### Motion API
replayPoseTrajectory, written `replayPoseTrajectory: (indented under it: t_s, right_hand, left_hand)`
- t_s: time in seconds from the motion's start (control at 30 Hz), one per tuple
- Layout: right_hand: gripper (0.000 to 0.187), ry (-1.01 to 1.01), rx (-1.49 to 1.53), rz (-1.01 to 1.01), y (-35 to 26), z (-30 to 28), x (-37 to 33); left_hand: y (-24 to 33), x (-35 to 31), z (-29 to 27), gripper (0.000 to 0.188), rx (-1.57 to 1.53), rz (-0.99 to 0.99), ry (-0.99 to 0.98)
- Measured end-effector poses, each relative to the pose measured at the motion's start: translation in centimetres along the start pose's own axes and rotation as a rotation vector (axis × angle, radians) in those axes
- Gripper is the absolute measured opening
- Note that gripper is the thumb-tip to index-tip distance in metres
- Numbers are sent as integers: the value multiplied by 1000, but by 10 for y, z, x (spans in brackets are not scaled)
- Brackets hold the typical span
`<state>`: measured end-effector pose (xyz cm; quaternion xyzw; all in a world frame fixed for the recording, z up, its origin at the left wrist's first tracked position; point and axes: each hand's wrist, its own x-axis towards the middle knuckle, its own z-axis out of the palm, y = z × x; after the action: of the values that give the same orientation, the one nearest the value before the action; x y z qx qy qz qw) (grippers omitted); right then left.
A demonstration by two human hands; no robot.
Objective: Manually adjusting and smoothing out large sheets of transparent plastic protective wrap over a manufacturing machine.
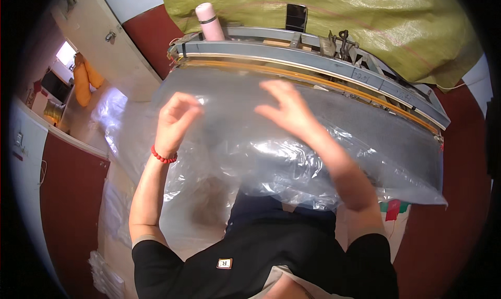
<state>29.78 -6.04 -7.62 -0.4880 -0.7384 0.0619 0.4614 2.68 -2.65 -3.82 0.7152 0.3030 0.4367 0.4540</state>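
A large sheet of clear plastic film (235,142) spreads over the bench in front of me and droops toward my lap. My left hand (176,119), with a red bead bracelet (164,156) at its wrist, is raised over the film's left part. Its fingers curl toward the thumb in a pinch; whatever lies between the tips is too unclear to name. To the right, my right hand (288,107) hovers over the film, somewhat blurred. The thumb stands apart from its fingers, and nothing shows between them.
Behind the film runs a long grey metal frame (313,56) with an orange strip (292,74). A pink bottle (210,23) and a dark phone (296,17) stand at its back, before a yellow-green woven sheet (365,12). An open door (107,43) is at left; crumpled film (107,275) lies below.
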Motion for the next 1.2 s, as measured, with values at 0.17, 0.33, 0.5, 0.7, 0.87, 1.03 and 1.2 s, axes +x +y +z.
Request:
replayPoseTrajectory:
  t_s: [0.17,0.33,0.5,0.7,0.87,1.03,1.2]
  right_hand:
    - [19,-354,524,307,1,-3,-29]
    - [8,-8,61,677,62,-163,-122]
    - [16,701,-436,839,96,-380,-278]
    - [31,1320,-754,962,94,-522,-419]
    - [23,982,-699,1060,169,-474,-390]
    - [28,945,-901,1192,187,-447,-375]
    - [26,822,-1099,1493,214,-435,-387]
  left_hand:
    - [-1,-13,-33,16,278,-212,-328]
    - [-98,-65,-45,14,215,-489,-681]
    - [-147,-111,1,8,145,-494,-861]
    - [-207,-76,-131,12,919,-350,-928]
    - [-149,16,-332,17,1263,-362,75]
    - [-196,121,-236,43,1032,-144,774]
    - [-304,106,-210,61,1176,-238,102]
